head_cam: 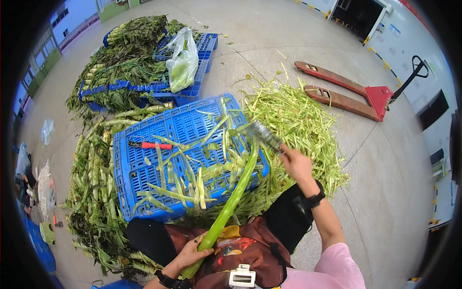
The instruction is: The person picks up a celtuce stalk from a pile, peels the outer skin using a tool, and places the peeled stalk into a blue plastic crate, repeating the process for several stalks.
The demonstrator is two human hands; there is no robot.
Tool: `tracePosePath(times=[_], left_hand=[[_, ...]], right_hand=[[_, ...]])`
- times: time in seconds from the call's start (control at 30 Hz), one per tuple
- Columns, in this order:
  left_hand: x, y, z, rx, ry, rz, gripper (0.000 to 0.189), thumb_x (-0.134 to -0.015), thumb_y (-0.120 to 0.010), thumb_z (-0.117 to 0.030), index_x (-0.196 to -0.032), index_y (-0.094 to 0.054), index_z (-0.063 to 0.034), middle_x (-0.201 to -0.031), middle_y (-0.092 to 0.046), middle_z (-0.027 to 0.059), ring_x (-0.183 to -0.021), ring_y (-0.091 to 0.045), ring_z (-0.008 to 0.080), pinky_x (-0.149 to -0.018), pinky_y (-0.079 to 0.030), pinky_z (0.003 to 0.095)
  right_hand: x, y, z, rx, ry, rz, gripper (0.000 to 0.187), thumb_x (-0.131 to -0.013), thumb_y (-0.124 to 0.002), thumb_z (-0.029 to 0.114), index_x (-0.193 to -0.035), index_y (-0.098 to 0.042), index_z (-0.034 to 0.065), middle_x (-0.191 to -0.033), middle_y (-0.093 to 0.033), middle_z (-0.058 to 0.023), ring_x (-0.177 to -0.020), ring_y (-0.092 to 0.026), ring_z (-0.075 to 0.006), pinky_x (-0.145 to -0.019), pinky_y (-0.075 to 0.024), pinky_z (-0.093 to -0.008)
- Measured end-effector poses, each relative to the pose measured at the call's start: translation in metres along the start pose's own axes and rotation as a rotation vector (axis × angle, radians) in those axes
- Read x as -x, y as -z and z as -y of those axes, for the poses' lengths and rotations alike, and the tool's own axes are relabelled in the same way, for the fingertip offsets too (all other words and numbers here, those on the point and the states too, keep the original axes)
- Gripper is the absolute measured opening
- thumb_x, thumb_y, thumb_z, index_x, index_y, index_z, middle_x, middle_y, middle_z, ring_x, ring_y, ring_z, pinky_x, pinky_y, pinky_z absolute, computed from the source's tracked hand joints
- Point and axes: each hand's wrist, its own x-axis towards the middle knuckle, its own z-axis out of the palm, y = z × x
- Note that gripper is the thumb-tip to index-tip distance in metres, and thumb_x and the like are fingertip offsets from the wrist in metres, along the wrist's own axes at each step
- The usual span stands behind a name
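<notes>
A long peeled celtuce stem (231, 206) slants from my lap over the near right edge of an upturned blue plastic crate (124, 180). My left hand (196, 251) grips it near its lower end. In my right hand (297, 164) is a metal-bladed peeling tool (267, 136), blurred by motion, at the stem's far tip. Its exact shape cannot be made out. Strips of green peel (200, 188) lie scattered on the crate. A second peeler with a red handle (157, 145) rests at the crate's left side.
Unpeeled leafy stems (94, 169) are heaped left of the crate. Peelings (296, 119) pile up on its right. Bundled celtuce (133, 68) and a plastic bag (184, 61) sit on a blue pallet (207, 47). A red pallet jack (377, 97) stands at right. Someone (25, 188) is at far left.
</notes>
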Motion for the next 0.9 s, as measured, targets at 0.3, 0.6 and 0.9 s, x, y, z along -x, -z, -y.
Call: tracePosePath(times=[0.3,0.6,0.9], left_hand=[[-0.001,0.007,-0.017,0.185,0.179,-0.009,0.073,-0.092,-0.067,-0.009,-0.153,-0.027,-0.0061,-0.108,-0.058,0.0029,-0.085,-0.057,0.0097,-0.077,-0.049,0.0252],[0.007,0.017,0.017,-0.087,0.107,0.004,0.073,-0.084,-0.076,-0.006,-0.147,-0.038,-0.0026,-0.126,-0.054,0.0046,-0.107,-0.055,0.0117,-0.089,-0.046,0.0255],[0.015,-0.005,-0.053,-0.684,0.145,-0.115,0.067,-0.091,-0.066,-0.012,-0.148,-0.033,0.0019,-0.125,-0.055,0.0099,-0.116,-0.05,0.017,-0.099,-0.041,0.0291]], right_hand=[[-0.013,-0.01,0.025,0.088,0.043,0.172,0.039,-0.087,-0.067,0.036,-0.124,-0.064,0.0244,-0.083,-0.064,-0.0072,-0.065,-0.065,-0.0271,-0.055,-0.0527,-0.0398],[-0.039,-0.015,-0.01,0.108,-0.152,0.127,0.038,-0.087,-0.066,0.035,-0.123,-0.065,0.0234,-0.084,-0.068,-0.0111,-0.068,-0.067,-0.0296,-0.058,-0.0533,-0.0427],[-0.016,0.011,0.012,0.12,-0.012,0.183,0.037,-0.084,-0.07,0.035,-0.12,-0.067,0.0247,-0.076,-0.061,-0.007,-0.062,-0.064,-0.028,-0.054,-0.0515,-0.0402]])
